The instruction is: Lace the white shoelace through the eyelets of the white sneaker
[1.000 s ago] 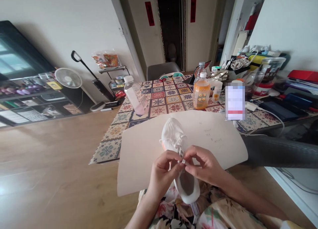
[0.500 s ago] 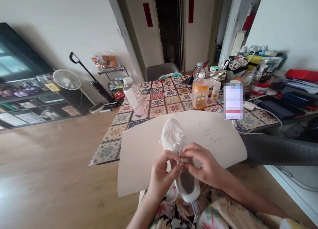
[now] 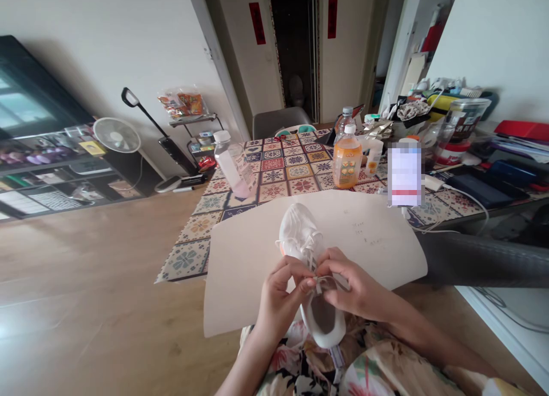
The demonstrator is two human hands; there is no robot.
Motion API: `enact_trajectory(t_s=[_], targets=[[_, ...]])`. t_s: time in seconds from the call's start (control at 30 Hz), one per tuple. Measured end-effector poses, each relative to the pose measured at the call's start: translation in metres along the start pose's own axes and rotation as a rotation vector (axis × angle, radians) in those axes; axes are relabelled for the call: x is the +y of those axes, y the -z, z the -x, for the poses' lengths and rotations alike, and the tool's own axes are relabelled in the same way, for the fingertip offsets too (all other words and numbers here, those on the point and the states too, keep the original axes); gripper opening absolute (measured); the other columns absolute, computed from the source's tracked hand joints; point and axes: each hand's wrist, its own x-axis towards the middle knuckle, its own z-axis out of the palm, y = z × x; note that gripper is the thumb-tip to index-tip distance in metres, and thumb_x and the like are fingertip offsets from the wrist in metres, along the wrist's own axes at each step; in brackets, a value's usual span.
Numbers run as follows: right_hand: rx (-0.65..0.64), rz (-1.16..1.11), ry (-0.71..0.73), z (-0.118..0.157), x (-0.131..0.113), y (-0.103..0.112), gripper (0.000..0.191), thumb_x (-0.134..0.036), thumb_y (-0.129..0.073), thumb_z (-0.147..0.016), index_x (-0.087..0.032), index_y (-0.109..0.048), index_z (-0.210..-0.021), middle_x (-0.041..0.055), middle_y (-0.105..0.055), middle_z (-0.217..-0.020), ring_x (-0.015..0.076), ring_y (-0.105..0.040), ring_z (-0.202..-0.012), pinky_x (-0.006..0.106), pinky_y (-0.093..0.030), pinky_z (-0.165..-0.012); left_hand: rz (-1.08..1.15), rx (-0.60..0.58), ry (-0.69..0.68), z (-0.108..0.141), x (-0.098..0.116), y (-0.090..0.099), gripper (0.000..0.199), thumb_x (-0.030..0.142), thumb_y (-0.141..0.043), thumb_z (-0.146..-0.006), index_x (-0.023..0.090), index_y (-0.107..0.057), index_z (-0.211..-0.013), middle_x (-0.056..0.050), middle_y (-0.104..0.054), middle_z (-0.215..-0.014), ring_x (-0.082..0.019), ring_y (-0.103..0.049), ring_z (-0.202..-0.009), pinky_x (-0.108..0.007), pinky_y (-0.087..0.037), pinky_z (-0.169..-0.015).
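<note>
A white lace-up shoe lies with its toe on a large white sheet and its heel toward my lap. Over the shoe's tongue, my left hand pinches the white shoelace between thumb and fingers. Close beside it, my right hand has its fingers closed on the lace too, and a loop of lace shows between the two hands. The fingertips partly cover the upper eyelets. Laces cross over the front of the shoe, and the grey insole shows in its opening.
Beyond the sheet, a patterned table holds a bottle with pink liquid, an orange bottle and a blurred-out phone screen. Cables, a dark case and a clear tub crowd the right side. Floral fabric covers my lap.
Both hands stay over the shoe's tongue. The fingers have shifted slightly apart, and a loop of lace now shows between them by the right hand. The shoe keeps its place.
</note>
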Motion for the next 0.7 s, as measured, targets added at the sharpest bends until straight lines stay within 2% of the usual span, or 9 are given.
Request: enact_trajectory(t_s=[0.1, 0.17, 0.27, 0.33, 0.43, 0.53, 0.7], targets=[[0.137, 0.234, 0.161, 0.002, 0.0, -0.005, 0.011, -0.019, -0.064, -0.086, -0.021, -0.059, -0.095, 0.0047, -0.06, -0.095, 0.0224, -0.057, -0.093, 0.036, -0.042, -0.085, 0.023, 0.017, 0.038, 0.001, 0.0, -0.002, 0.028, 0.042, -0.071, -0.087, 0.019, -0.071, -0.072, -0.001, -0.058, -0.069, -0.016, -0.056, -0.069, -0.025, -0.044, -0.067], [0.236, 0.388, 0.289, 0.003, 0.0, -0.008, 0.008, -0.019, -0.062, -0.09, -0.022, -0.058, -0.096, 0.0041, -0.063, -0.093, 0.0216, -0.058, -0.092, 0.038, -0.04, -0.087, 0.035, 0.019, 0.074, 0.001, 0.001, -0.003, 0.033, 0.047, -0.07, -0.086, 0.018, -0.069, -0.07, -0.001, -0.058, -0.068, -0.015, -0.055, -0.066, -0.026, -0.044, -0.066], [0.288, 0.55, 0.442, 0.004, -0.002, -0.008, 0.009, -0.015, -0.058, -0.094, -0.024, -0.061, -0.095, 0.0019, -0.068, -0.09, 0.0199, -0.06, -0.093, 0.04, -0.035, -0.093, 0.041, 0.009, 0.13, 0.0, 0.002, -0.002, 0.039, 0.053, -0.071, -0.083, 0.018, -0.07, -0.068, -0.001, -0.057, -0.066, -0.016, -0.053, -0.064, -0.027, -0.044, -0.064], [0.275, 0.575, 0.498, 0.005, -0.003, -0.004, 0.01, -0.016, -0.058, -0.095, -0.024, -0.063, -0.091, 0.0016, -0.069, -0.09, 0.0198, -0.061, -0.094, 0.041, -0.034, -0.094, 0.046, -0.01, 0.152, -0.002, 0.002, 0.0, 0.04, 0.056, -0.072, -0.081, 0.018, -0.071, -0.067, -0.002, -0.058, -0.066, -0.015, -0.053, -0.063, -0.027, -0.044, -0.063], [0.194, 0.484, 0.518, 0.007, -0.005, 0.004, 0.01, -0.02, -0.061, -0.095, -0.024, -0.063, -0.086, 0.0011, -0.069, -0.083, 0.0211, -0.06, -0.094, 0.04, -0.037, -0.09, 0.032, -0.004, 0.151, -0.006, -0.001, 0.005, 0.038, 0.054, -0.073, -0.08, 0.018, -0.071, -0.066, -0.002, -0.058, -0.067, -0.016, -0.053, -0.063, -0.028, -0.043, -0.064], [0.085, 0.415, 0.516, 0.009, -0.007, 0.011, 0.015, -0.019, -0.064, -0.093, -0.023, -0.059, -0.079, -0.0011, -0.068, -0.076, 0.0203, -0.058, -0.088, 0.04, -0.036, -0.086, -0.036, 0.038, 0.131, -0.011, -0.007, 0.008, 0.034, 0.047, -0.074, -0.08, 0.018, -0.07, -0.063, -0.002, -0.058, -0.066, -0.016, -0.052, -0.065, -0.028, -0.042, -0.064], [-0.025, 0.399, 0.527, 0.012, -0.011, 0.014, 0.016, -0.014, -0.06, -0.094, -0.023, -0.059, -0.08, -0.0022, -0.069, -0.077, 0.0189, -0.057, -0.088, 0.042, -0.032, -0.093, -0.084, 0.049, 0.121, -0.016, -0.01, 0.006, 0.026, 0.032, -0.071, -0.081, 0.018, -0.065, -0.06, -0.001, -0.056, -0.066, -0.015, -0.049, -0.063, -0.026, -0.039, -0.06]])
